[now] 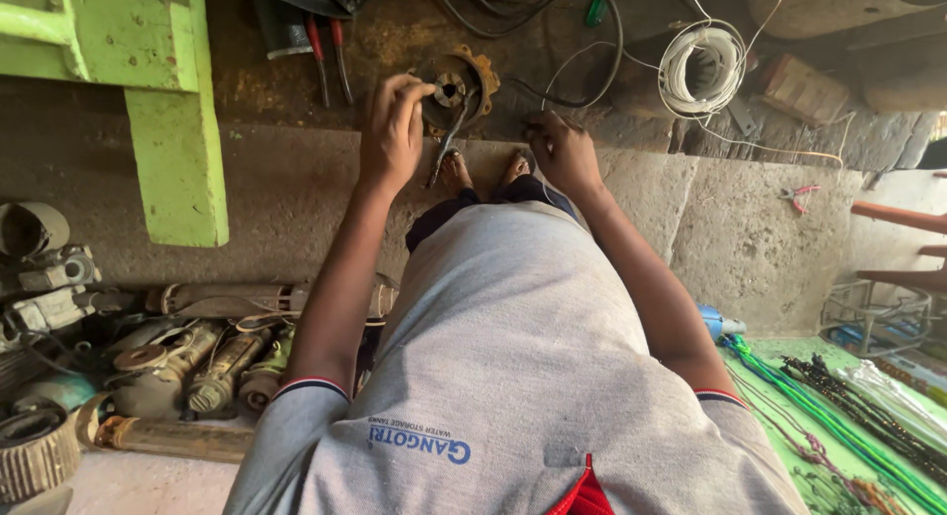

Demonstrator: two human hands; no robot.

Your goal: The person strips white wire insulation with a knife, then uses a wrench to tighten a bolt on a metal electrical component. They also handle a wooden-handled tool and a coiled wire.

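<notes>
A rusty round metal part [456,85] with a central hole stands on the stone ledge [296,180] ahead of me. My left hand [393,130] reaches up to it, fingertips pinched on its left rim. A dark spanner [446,148] hangs down from the part, just right of that hand. My right hand [562,152] rests on the ledge to the right of the part with its fingers curled. A black cable [552,99] and a thin white wire run past it; I cannot tell if it grips either. My feet [485,168] show below the part.
A green painted frame [173,110] stands at the left. Red-handled pliers [328,53] and a white wire coil [700,69] lie further back. Old motor parts [187,362] are piled at the lower left. Green cords [838,426] lie at the lower right, small pliers [799,194] on the right ledge.
</notes>
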